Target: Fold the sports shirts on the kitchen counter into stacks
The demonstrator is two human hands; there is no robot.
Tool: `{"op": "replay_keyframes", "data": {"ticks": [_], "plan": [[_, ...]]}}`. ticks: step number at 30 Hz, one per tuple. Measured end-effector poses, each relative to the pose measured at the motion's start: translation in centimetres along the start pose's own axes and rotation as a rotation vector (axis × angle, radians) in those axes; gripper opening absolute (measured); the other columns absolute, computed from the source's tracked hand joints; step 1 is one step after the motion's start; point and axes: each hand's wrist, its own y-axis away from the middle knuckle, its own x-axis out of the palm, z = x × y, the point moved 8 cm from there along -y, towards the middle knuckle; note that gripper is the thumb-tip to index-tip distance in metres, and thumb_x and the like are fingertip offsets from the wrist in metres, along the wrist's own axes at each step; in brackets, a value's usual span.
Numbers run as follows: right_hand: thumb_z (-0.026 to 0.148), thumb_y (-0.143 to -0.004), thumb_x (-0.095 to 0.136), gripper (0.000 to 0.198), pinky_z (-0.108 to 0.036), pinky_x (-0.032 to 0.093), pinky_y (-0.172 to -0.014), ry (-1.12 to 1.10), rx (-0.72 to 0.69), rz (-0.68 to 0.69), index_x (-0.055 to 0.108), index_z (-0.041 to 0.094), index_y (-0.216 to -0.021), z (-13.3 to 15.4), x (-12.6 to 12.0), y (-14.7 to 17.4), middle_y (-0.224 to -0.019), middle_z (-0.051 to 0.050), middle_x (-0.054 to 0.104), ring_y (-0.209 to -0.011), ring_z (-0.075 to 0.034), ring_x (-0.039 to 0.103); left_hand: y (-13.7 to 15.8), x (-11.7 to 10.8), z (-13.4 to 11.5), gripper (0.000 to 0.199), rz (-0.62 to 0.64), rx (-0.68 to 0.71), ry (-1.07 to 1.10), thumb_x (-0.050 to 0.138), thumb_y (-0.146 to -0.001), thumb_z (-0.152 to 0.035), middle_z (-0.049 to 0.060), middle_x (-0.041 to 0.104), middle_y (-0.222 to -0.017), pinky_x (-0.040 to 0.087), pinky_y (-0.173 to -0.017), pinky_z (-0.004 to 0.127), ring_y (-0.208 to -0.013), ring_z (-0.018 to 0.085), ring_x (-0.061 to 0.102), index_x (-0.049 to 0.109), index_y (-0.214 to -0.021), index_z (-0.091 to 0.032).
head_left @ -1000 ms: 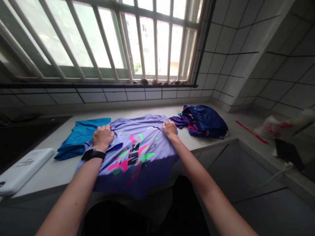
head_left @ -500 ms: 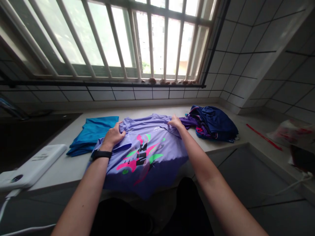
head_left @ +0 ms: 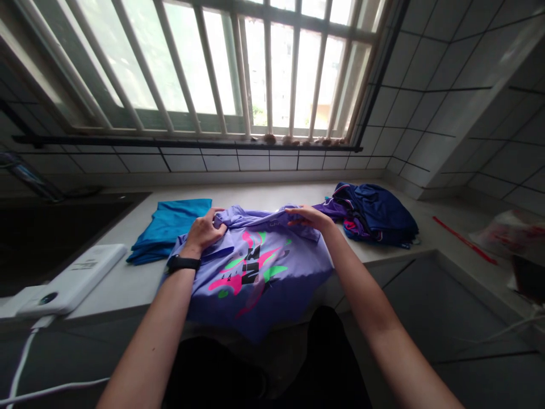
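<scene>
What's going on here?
A person has both hands at the far end of a purple shirt. The left hand grips the cloth, and the right hand touches it. The shirt hangs over the front of the counter, between a folded blue cloth and a pile of clothes.

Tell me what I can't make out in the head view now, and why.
All in the head view:
Whether the right hand grips the purple shirt firmly: its palm is turned from the camera.
Small chest lettering: too small, seemingly partly covered by folded fabric.
Most lower garments in the dark blue pile: covered by the top one.
Writing on the white device: blurred.
Plastic bag's contents: blurred, dim.
Dark object: cut off by right edge.
</scene>
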Motion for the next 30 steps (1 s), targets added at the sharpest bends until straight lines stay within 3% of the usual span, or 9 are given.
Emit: {"op": "replay_keyframes", "data": {"ticks": [3,5,9,12,17,20,23,25,30], "plan": [[0.025,-0.092,0.067,0.008,-0.03,0.06,-0.079,-0.148,0.055,0.122,0.067,0.018,-0.096,-1.1,1.5,1.3,-0.1,-0.007,0.073,-0.089,-0.019,0.073,-0.1,0.5,-0.2,0.053,0.057,-0.004,-0.053,0.058,-0.085,-0.027,0.011,0.08,-0.104,0.054,-0.097,0.037,-0.102,0.03,0.075,0.065,-0.137,-0.016],[0.019,-0.089,0.066,0.003,-0.033,0.06,-0.09,-0.212,0.068,0.109,0.065,0.019,-0.092,-1.7,1.7,1.5,-0.098,-0.006,0.072,-0.091,-0.018,0.071,-0.5,0.7,-0.2,0.049,0.087,0.002,0.022,0.056,-0.082,-0.021,0.01,0.081,-0.107,0.054,-0.097,0.035,-0.104,0.028,0.075,0.072,-0.128,-0.018],[0.018,-0.085,0.066,0.003,-0.029,0.058,-0.087,-0.091,-0.024,-0.088,0.065,0.019,-0.088,-1.1,0.0,0.4,-0.087,-0.001,0.07,-0.086,-0.016,0.067,-1.5,0.4,0.6,0.042,0.074,-0.03,0.332,0.051,-0.07,-0.016,0.006,0.082,-0.107,0.057,-0.094,0.029,-0.104,0.024,0.075,0.081,-0.1,-0.019],[0.02,-0.082,0.069,0.004,-0.028,0.055,-0.086,0.07,-0.062,-0.186,0.067,0.017,-0.084,0.2,-1.1,-0.8,-0.083,-0.001,0.07,-0.087,-0.019,0.066,-1.8,-1.4,0.9,0.039,-0.066,-0.064,0.418,0.047,-0.07,-0.017,0.006,0.082,-0.101,0.058,-0.092,0.029,-0.1,0.023,0.074,0.081,-0.09,-0.018],[0.027,-0.091,0.062,0.023,-0.032,0.048,-0.106,0.185,-0.369,-0.464,0.072,0.019,-0.11,3.8,-2.7,-0.2,-0.109,-0.006,0.075,-0.115,-0.022,0.064,-0.7,-4.9,-0.7,0.036,-0.244,-0.015,0.412,0.049,-0.074,-0.018,0.006,0.08,-0.102,0.057,-0.095,0.032,-0.101,0.023,0.073,0.08,-0.091,-0.019],[0.024,-0.09,0.059,0.028,-0.033,0.048,-0.106,0.139,-0.38,-0.388,0.072,0.016,-0.114,3.0,-2.2,0.4,-0.117,-0.009,0.075,-0.116,-0.022,0.064,0.7,-5.9,-1.2,0.036,-0.242,-0.002,0.402,0.051,-0.075,-0.021,0.007,0.08,-0.103,0.057,-0.096,0.034,-0.102,0.024,0.072,0.077,-0.1,-0.017],[0.019,-0.085,0.058,0.027,-0.031,0.048,-0.105,0.12,-0.331,-0.293,0.072,0.016,-0.108,1.2,-2.0,1.2,-0.118,-0.009,0.075,-0.114,-0.022,0.066,2.8,-6.4,-0.9,0.052,-0.207,-0.036,0.359,0.054,-0.074,-0.024,0.006,0.078,-0.107,0.058,-0.087,0.032,-0.095,0.024,0.073,0.069,-0.122,-0.018],[0.018,-0.083,0.057,0.022,-0.032,0.05,-0.102,0.131,-0.309,-0.292,0.071,0.017,-0.099,0.2,-2.4,2.2,-0.111,-0.007,0.075,-0.107,-0.021,0.067,4.3,-6.3,-0.5,0.056,-0.158,-0.053,0.328,0.053,-0.071,-0.025,0.005,0.078,-0.106,0.058,-0.084,0.031,-0.093,0.024,0.073,0.068,-0.124,-0.02],[0.026,-0.087,0.051,0.017,-0.036,0.058,-0.083,0.091,-0.157,-0.133,0.067,0.02,-0.085,-2.0,-1.7,4.8,-0.09,-0.005,0.071,-0.088,-0.022,0.065,7.6,-2.2,-0.3,0.032,0.347,0.029,0.299,0.05,-0.062,-0.029,0.005,0.078,-0.091,0.059,-0.089,0.035,-0.092,0.028,0.074,0.075,-0.08,-0.024]]}}
